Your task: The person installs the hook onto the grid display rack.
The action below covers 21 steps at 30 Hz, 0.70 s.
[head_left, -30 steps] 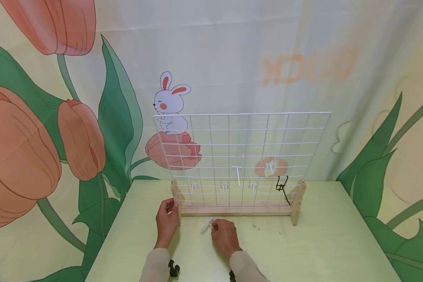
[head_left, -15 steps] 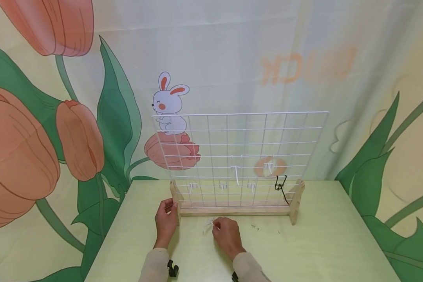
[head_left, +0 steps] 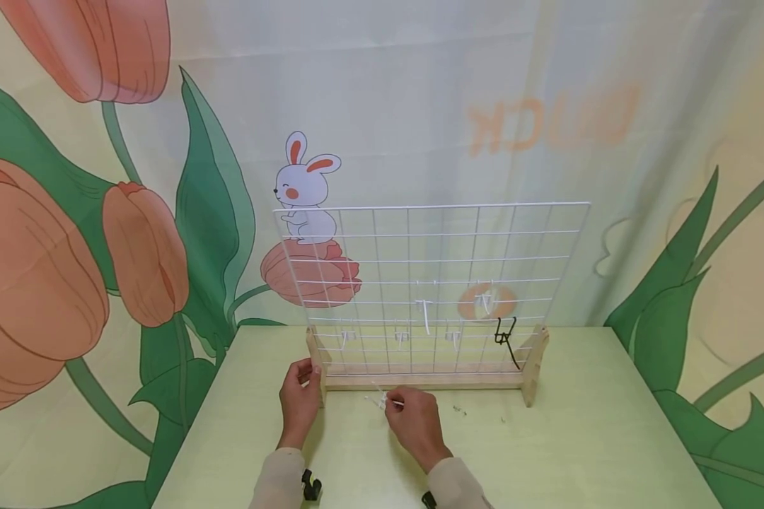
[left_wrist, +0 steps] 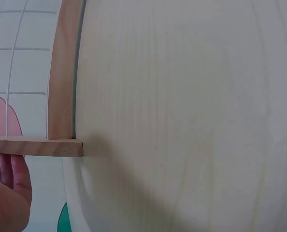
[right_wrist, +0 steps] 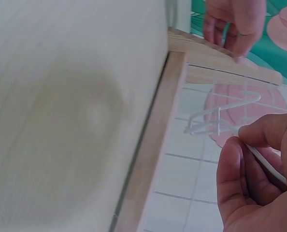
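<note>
A white wire grid rack (head_left: 392, 234) stands upright on a wooden base. My left hand (head_left: 300, 404) holds its left wooden end piece (left_wrist: 65, 148) at the outer side, fingertips against the board in the left wrist view. Low in front of the base, my right hand (head_left: 415, 426) pinches a white wire hook (right_wrist: 216, 126) by its long prong between thumb and index finger. The hook's two bent arms point away from the fingers. Several white hooks hang on the grid, among them a long one (head_left: 426, 316). A black hook (head_left: 506, 341) hangs at the right.
The pale table (head_left: 586, 438) extends around the rack. Small dark bits (head_left: 460, 410) lie before the base, right of my right hand. A printed curtain (head_left: 420, 106) with tulips and a rabbit hangs close behind the table.
The right hand has shifted slightly right and up, turning the white hook so its bent arms now point up and left. The left hand stays at the end piece.
</note>
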Available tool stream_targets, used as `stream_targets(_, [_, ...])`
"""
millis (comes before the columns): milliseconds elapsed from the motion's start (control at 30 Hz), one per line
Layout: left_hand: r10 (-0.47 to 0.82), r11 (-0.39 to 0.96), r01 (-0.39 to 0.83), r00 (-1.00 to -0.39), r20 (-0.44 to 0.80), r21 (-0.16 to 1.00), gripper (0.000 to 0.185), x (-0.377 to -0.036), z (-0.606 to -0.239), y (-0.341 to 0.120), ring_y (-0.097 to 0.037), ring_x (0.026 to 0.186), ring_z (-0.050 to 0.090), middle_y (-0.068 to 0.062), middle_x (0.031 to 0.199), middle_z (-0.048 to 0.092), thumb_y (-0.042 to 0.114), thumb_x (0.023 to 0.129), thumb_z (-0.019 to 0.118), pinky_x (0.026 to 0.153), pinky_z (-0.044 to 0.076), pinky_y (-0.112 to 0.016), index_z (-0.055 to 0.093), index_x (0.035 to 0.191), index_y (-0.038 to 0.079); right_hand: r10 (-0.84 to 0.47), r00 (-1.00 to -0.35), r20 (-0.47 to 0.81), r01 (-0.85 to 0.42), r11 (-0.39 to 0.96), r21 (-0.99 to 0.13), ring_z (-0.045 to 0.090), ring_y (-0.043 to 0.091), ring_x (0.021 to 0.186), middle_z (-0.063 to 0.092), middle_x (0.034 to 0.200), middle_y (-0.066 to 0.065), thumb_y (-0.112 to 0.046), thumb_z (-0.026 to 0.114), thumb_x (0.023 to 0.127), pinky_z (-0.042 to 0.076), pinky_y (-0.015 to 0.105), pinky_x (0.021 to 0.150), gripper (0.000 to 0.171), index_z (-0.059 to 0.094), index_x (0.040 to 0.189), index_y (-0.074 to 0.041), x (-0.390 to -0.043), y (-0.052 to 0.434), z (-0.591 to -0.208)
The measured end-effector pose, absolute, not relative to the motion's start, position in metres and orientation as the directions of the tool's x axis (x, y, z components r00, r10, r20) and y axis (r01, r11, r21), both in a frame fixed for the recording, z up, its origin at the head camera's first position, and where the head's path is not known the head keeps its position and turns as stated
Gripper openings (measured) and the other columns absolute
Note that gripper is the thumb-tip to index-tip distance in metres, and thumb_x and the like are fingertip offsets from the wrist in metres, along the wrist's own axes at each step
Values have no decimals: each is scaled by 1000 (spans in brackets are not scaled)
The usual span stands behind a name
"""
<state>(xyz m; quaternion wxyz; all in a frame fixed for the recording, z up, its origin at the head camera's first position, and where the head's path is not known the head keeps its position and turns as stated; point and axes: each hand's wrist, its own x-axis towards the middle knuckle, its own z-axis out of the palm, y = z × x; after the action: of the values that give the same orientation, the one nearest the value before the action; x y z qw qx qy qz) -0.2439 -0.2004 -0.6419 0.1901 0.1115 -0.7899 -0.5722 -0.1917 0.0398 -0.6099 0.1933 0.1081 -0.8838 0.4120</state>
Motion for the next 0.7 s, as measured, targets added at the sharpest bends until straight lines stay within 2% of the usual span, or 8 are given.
stream_targets(300, [-397, 301, 2, -909, 128, 953, 26, -244, -641, -201, -26, 116, 67, -10, 126, 71, 23, 106, 66, 89, 57, -28, 65, 130, 13, 6, -913, 408, -338, 548, -765, 80, 10, 78, 82, 87, 1, -8, 83, 88, 58, 14, 64, 6, 80, 90, -14, -186, 39, -589])
stream_targets(533, [-390, 300, 6, -912, 128, 954, 27, -243, -640, -201, -26, 117, 67, -11, 127, 71, 23, 106, 66, 93, 58, -35, 65, 131, 12, 45, -910, 412, -339, 491, -803, 78, 6, 75, 81, 86, -3, -11, 84, 89, 58, 16, 65, 6, 80, 91, -16, -179, 38, -563])
stream_targets(700, [-393, 308, 7, -910, 134, 951, 26, -242, -641, -201, -26, 116, 68, -10, 126, 72, 22, 106, 66, 91, 58, -32, 65, 130, 12, 61, -893, 445, -375, 446, -813, 75, 4, 71, 81, 86, -2, -11, 85, 88, 59, 19, 64, 7, 81, 94, -13, -174, 37, -544])
